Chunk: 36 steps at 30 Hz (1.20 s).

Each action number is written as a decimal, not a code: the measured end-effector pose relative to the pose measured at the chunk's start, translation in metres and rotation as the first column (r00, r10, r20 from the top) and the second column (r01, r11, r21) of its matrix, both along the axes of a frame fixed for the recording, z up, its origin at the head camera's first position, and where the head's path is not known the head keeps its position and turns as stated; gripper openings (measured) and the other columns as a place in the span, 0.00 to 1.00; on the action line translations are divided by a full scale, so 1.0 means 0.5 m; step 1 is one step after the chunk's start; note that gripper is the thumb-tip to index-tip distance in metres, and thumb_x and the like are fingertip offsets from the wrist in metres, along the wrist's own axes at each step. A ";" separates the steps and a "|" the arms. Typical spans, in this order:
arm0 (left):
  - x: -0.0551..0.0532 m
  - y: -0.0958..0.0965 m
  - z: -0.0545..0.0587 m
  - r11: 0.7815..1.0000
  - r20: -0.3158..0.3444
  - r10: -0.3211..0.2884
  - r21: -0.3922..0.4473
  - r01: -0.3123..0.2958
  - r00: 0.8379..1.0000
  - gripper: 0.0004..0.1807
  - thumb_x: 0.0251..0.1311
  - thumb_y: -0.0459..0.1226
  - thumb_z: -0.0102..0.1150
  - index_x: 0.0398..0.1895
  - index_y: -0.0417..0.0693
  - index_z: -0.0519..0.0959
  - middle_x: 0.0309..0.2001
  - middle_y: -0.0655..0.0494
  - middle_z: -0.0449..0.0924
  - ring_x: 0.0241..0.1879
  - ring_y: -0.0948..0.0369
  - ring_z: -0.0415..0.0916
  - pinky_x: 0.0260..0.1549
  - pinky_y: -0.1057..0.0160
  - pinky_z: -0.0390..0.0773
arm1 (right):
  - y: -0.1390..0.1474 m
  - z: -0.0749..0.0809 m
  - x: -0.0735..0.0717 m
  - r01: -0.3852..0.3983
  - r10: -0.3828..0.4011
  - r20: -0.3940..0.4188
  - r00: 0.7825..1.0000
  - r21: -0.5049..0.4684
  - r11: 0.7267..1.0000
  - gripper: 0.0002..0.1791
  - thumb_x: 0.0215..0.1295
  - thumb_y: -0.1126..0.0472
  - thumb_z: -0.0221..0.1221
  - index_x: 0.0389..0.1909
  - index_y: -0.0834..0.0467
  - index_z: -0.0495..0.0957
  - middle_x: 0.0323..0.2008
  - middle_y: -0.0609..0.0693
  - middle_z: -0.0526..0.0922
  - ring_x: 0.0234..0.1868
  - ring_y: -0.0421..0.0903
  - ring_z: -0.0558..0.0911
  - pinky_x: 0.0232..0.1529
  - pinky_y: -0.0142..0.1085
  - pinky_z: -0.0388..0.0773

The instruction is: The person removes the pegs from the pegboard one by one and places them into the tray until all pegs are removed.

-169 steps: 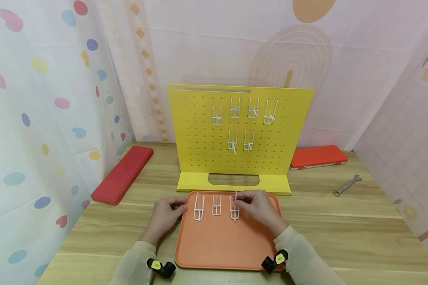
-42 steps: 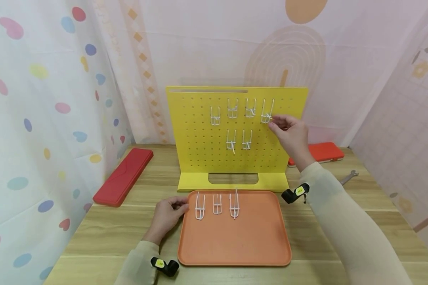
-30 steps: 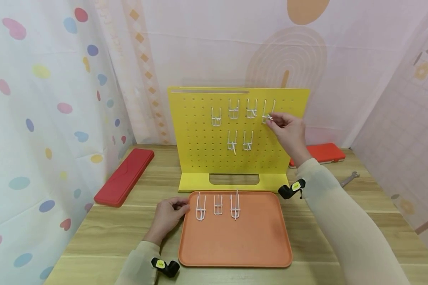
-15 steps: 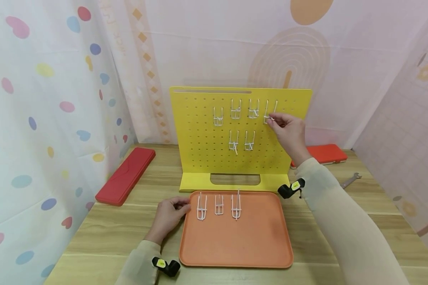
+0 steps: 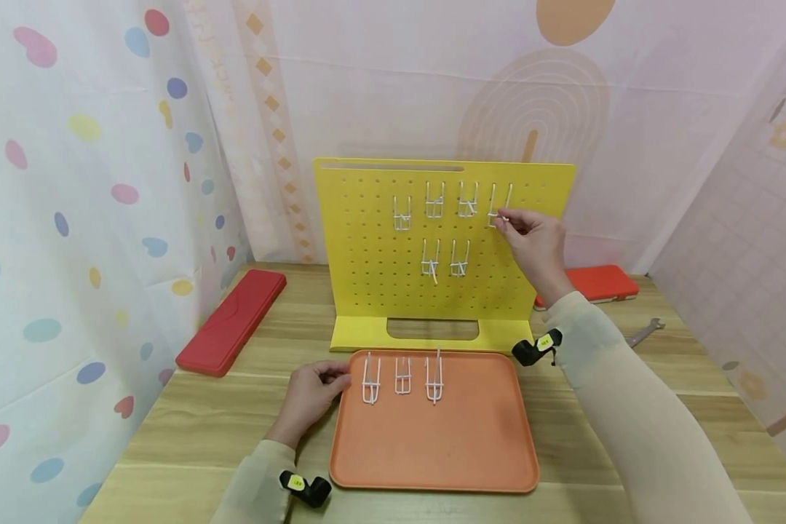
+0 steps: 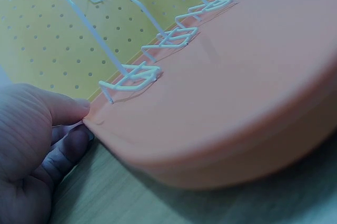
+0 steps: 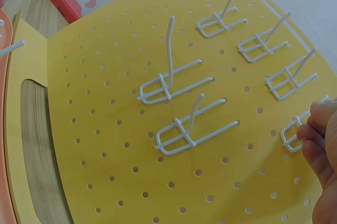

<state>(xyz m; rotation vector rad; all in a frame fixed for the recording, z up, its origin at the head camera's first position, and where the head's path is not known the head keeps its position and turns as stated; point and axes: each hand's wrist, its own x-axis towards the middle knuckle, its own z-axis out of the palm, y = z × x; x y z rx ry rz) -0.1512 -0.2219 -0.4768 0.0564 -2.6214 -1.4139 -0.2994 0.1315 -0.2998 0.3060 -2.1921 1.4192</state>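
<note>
- Because it is bent from slim white wire, the hook (image 5: pixel 491 215) in the right hand (image 5: pixel 538 244) should feel light, stiff and hard to break, though its smooth finish may slip a little.
- The right hand pinches it near its lower end, up against the yellow pegboard (image 5: pixel 383 276), well ahead of the left hand (image 5: pixel 309 397), and partly hides it.
- Its crossbar, right by that pinch, seems the best hold, leaving both long legs clear above.
- The left hand pinches the rim of the orange tray (image 5: pixel 432 451) at the corner beside it; the tray looks rigid and light.
- Just right of the left hand, three more hooks (image 5: pixel 402 377) lie on the tray; their upright prongs look handy to grasp.
</note>
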 end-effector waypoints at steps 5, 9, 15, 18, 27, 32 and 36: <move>-0.002 -0.001 -0.001 1.000 0.005 0.002 -0.002 -0.002 1.000 0.07 0.54 0.33 0.69 0.37 0.45 0.86 0.29 0.57 0.83 0.31 0.63 0.78 0.31 0.68 0.76 | 0.000 0.001 0.000 0.001 -0.001 -0.011 1.000 0.001 1.000 0.12 0.61 0.57 0.65 0.44 0.56 0.86 0.39 0.52 0.87 0.34 0.37 0.82 0.35 0.25 0.77; -0.002 -0.001 -0.001 1.000 0.005 0.000 -0.004 0.000 1.000 0.07 0.54 0.33 0.69 0.37 0.45 0.86 0.29 0.58 0.83 0.31 0.63 0.78 0.31 0.68 0.76 | -0.002 0.001 0.001 -0.003 0.003 -0.016 1.000 -0.002 1.000 0.12 0.61 0.58 0.65 0.43 0.57 0.86 0.39 0.52 0.87 0.35 0.37 0.83 0.35 0.25 0.78; -0.001 0.000 0.002 1.000 0.002 -0.004 0.001 0.004 1.000 0.07 0.54 0.33 0.69 0.37 0.45 0.86 0.30 0.57 0.83 0.31 0.63 0.78 0.30 0.68 0.76 | -0.002 0.002 0.004 -0.009 0.008 -0.021 1.000 -0.007 1.000 0.12 0.61 0.58 0.65 0.43 0.57 0.86 0.39 0.51 0.87 0.35 0.37 0.83 0.36 0.26 0.78; 0.000 0.001 0.004 1.000 0.007 -0.004 0.001 0.004 1.000 0.07 0.54 0.33 0.69 0.37 0.44 0.86 0.30 0.57 0.83 0.31 0.63 0.78 0.31 0.68 0.76 | -0.002 0.003 0.005 -0.010 0.010 -0.018 1.000 -0.006 1.000 0.12 0.61 0.58 0.65 0.44 0.56 0.86 0.39 0.50 0.87 0.36 0.38 0.83 0.36 0.26 0.78; 0.001 0.001 0.004 1.000 -0.005 0.000 -0.006 0.000 1.000 0.07 0.54 0.33 0.69 0.37 0.44 0.86 0.29 0.57 0.83 0.30 0.63 0.78 0.31 0.68 0.76 | -0.004 0.007 0.011 -0.002 0.002 -0.038 0.999 -0.001 1.000 0.12 0.60 0.57 0.65 0.43 0.56 0.86 0.39 0.51 0.87 0.35 0.37 0.83 0.34 0.25 0.78; 0.002 0.002 0.005 1.000 -0.004 0.002 -0.008 -0.002 1.000 0.07 0.54 0.33 0.68 0.37 0.44 0.86 0.30 0.57 0.83 0.31 0.64 0.78 0.31 0.68 0.76 | -0.003 0.007 0.015 0.009 -0.009 -0.060 0.998 -0.005 1.000 0.12 0.60 0.57 0.66 0.43 0.57 0.86 0.39 0.50 0.87 0.34 0.37 0.83 0.33 0.25 0.78; 0.002 0.002 0.006 1.000 -0.009 0.001 -0.009 -0.001 1.000 0.07 0.55 0.32 0.68 0.37 0.44 0.86 0.30 0.56 0.83 0.31 0.63 0.78 0.31 0.68 0.76 | 0.000 0.007 0.024 0.023 -0.022 -0.086 0.996 0.007 1.000 0.12 0.60 0.57 0.66 0.43 0.57 0.86 0.38 0.50 0.87 0.32 0.36 0.82 0.32 0.24 0.77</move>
